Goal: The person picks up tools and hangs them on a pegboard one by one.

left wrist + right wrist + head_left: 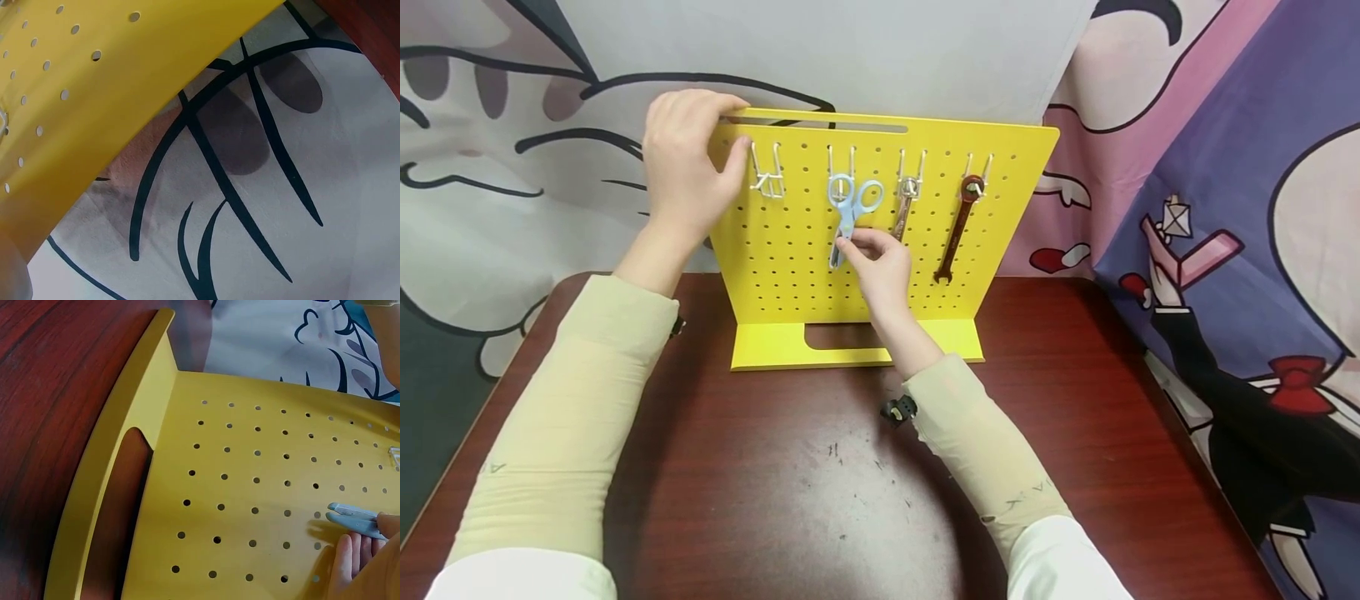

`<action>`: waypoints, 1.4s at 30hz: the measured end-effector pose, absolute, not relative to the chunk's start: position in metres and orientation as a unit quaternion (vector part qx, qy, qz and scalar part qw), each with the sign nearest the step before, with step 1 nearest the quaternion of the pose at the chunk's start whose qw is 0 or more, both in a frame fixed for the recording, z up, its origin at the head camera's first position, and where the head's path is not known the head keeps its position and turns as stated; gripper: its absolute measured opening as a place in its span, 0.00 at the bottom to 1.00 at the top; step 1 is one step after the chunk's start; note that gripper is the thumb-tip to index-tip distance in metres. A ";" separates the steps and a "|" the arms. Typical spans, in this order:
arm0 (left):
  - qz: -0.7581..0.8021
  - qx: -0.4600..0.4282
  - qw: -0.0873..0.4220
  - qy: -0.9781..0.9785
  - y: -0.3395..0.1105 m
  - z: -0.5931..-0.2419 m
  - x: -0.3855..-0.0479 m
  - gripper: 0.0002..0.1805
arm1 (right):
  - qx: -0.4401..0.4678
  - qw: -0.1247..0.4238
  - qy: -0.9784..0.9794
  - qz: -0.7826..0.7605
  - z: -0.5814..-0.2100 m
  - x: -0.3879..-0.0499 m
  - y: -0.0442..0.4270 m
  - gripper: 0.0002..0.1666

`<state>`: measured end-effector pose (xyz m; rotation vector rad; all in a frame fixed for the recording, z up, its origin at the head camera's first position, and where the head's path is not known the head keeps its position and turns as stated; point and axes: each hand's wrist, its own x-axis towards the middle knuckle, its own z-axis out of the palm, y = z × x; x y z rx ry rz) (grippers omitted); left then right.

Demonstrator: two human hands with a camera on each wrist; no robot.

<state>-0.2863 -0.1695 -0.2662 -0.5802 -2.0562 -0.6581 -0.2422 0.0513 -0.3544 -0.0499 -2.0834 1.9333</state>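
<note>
The right hand [883, 268] pinched light-blue scissors [847, 215] low down (handles up), right at a white hook [852, 160] on a yellow pegboard [805, 279]. The left hand [685, 150] gripped the board's 10 o'clock corner. 2 wrenches [956, 233] hung at the scissors' 3 o'clock.

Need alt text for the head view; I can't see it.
The right hand pinches light-blue scissors at a white hook on a yellow pegboard, while the left hand holds the board's upper left corner. A silver wrench and reddish wrench hang to the right.
</note>
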 end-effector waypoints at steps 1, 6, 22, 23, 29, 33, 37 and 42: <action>-0.264 -0.234 0.438 -0.827 -0.169 -0.266 -0.286 0.17 | -0.017 0.148 -0.726 0.671 -0.355 -0.243 0.051 0.12; -0.264 -0.235 0.438 -0.827 -0.168 -0.266 -0.287 0.17 | -0.016 0.146 -0.739 0.657 -0.356 -0.242 0.052 0.12; -0.274 -0.233 0.436 -0.825 -0.165 -0.267 -0.287 0.17 | 0.038 0.088 -0.749 0.656 -0.358 -0.215 0.069 0.17; -0.276 -0.232 0.436 -0.824 -0.165 -0.267 -0.287 0.17 | 0.044 0.084 -0.750 0.655 -0.358 -0.212 0.072 0.17; -0.268 -0.235 0.438 -0.825 -0.166 -0.266 -0.287 0.17 | 0.084 0.066 -0.760 0.641 -0.358 -0.193 0.088 0.18; -0.274 -0.230 0.436 -0.826 -0.166 -0.267 -0.287 0.17 | 0.105 0.061 -0.780 0.614 -0.361 -0.181 0.101 0.18; -0.294 -0.217 0.432 -0.824 -0.165 -0.266 -0.286 0.16 | 0.121 0.055 -0.796 0.590 -0.366 -0.170 0.117 0.18; -0.323 -0.201 0.430 -0.819 -0.164 -0.266 -0.286 0.15 | 0.122 0.053 -0.821 0.555 -0.374 -0.159 0.141 0.18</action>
